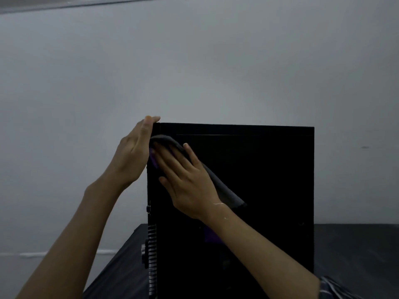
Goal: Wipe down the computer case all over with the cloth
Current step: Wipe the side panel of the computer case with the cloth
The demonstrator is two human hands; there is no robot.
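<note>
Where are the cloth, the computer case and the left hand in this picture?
cloth (226, 193): head view, on its grey hanging fold.
computer case (269, 180): head view, on the bare black side panel.
left hand (131, 156): head view, on the back of the hand.

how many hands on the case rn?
2. The left hand rests against the case's top left corner, thumb on the top edge. The right hand presses the cloth flat on the upper left of the facing panel.
</note>
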